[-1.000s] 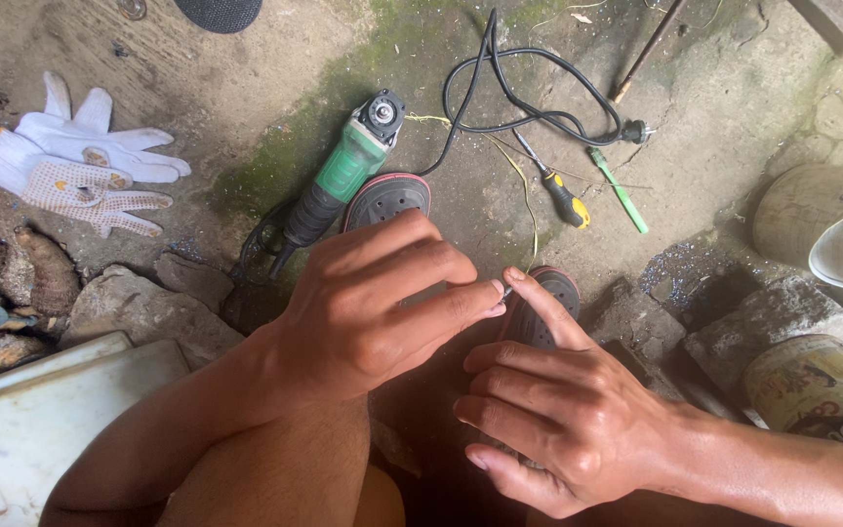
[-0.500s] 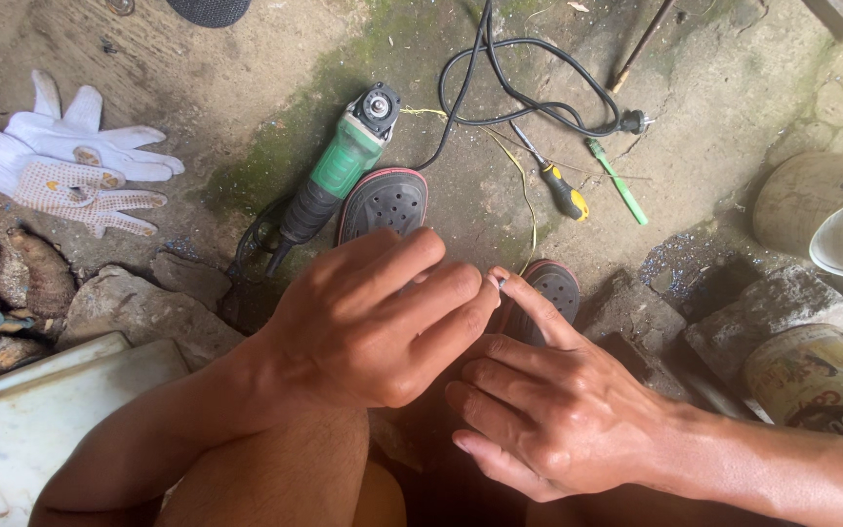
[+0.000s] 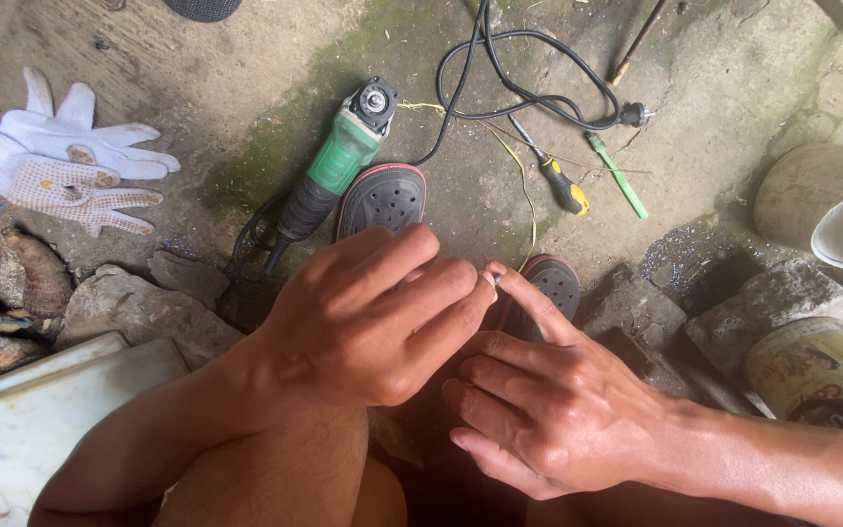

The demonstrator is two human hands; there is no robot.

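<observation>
Only one view is being given here, from a camera being worn on the person's head and being pointed almost straight down. The left hand (image 3: pixel 363 322) and right hand (image 3: pixel 548 410) are being framed close up in the lower middle, with both forearms being cut off by the bottom edge. Farther from the lens, the concrete floor (image 3: pixel 714 88) is being taken in across the upper half, out to the green angle grinder (image 3: pixel 339 161), the white gloves (image 3: pixel 65 161) at the left edge and the buckets (image 3: pixel 822 293) being clipped at the right. No second view is being offered, so nothing is being shared.
</observation>
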